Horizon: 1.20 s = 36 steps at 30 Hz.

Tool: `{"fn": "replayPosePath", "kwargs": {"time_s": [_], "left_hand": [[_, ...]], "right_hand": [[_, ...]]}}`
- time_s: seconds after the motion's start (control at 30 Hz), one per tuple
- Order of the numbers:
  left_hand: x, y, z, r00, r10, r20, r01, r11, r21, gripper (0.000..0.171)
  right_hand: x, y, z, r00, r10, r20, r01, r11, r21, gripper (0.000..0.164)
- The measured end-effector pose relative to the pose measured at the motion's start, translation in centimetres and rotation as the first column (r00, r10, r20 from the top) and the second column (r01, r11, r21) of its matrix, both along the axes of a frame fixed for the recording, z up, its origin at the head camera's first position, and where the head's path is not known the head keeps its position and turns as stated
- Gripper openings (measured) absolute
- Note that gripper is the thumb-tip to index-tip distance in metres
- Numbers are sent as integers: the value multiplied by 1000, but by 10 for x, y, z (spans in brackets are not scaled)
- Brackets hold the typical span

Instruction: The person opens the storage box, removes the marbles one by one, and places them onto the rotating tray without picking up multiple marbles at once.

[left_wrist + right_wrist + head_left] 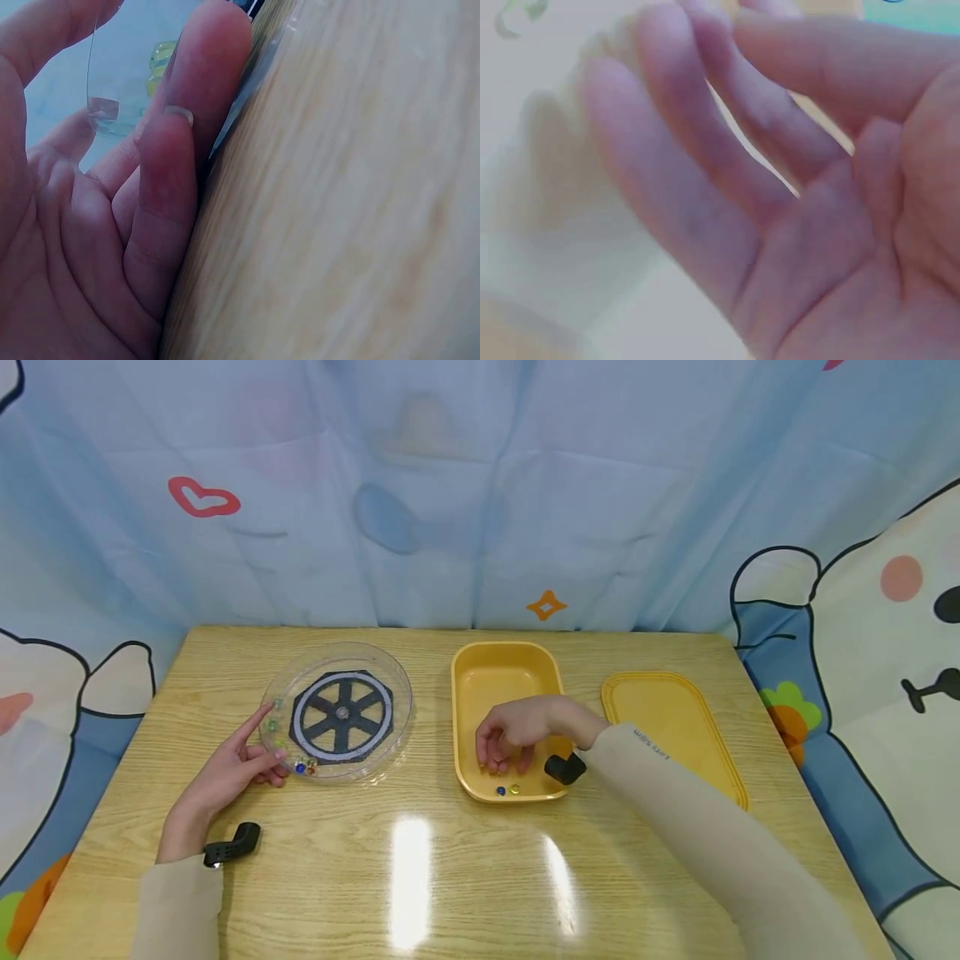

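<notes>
At the left of the table my left hand (231, 768) grips the edge of a clear round dish (405, 710), with the thumb over its near-left rim. In the left wrist view the fingers lie along the clear wall, and yellow-green marbles (159, 64) show behind it. Inside the dish, a blue marble (301, 767) and several other coloured ones line the left side. My right hand (521, 727) reaches down into a yellow tray (457, 693), fingers loosely bent and thumb apart from them. Near its fingertips lie a blue marble (501, 791) and a yellow marble (514, 789).
A dark wheel-like pattern (341, 714) with a pale ring shows at the dish's middle. Right of the tray a flat yellow lid (660, 710) lies on the wooden table (315, 877), partly under the right sleeve. A printed curtain (465, 527) hangs behind the table.
</notes>
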<state>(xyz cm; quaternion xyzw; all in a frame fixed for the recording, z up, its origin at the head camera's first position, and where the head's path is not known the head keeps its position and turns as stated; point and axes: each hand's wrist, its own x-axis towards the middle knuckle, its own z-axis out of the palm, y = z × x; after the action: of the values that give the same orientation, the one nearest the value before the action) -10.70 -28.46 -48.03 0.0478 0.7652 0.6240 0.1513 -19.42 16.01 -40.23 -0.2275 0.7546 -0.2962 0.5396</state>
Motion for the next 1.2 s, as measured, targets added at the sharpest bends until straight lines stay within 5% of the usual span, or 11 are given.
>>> {"fn": "replayPosePath", "kwargs": {"time_s": [0.13, 0.27, 0.63, 0.97, 1.2], "left_hand": [[0, 0, 0, 1000, -1, 5, 1, 1000, 5, 83], [0, 1, 1, 1000, 0, 7, 0, 1000, 4, 83], [1, 3, 4, 1000, 4, 6, -4, 1000, -8, 83], [1, 2, 1, 1000, -2, 9, 2, 1000, 2, 84], [1, 2, 2, 1000, -6, -3, 6, 1000, 3, 83]], "right_hand": [[-11, -1, 2, 985, -55, -163, 39, 994, -98, 22], [-21, -3, 0, 943, -124, -309, 68, 980, -186, 21], [-33, -11, -20, 834, -371, -408, 285, 923, -257, 22], [-35, -8, -44, 855, -368, -365, 316, 928, -196, 34], [-37, -11, -47, 834, -348, -428, 291, 937, -195, 28]]}}
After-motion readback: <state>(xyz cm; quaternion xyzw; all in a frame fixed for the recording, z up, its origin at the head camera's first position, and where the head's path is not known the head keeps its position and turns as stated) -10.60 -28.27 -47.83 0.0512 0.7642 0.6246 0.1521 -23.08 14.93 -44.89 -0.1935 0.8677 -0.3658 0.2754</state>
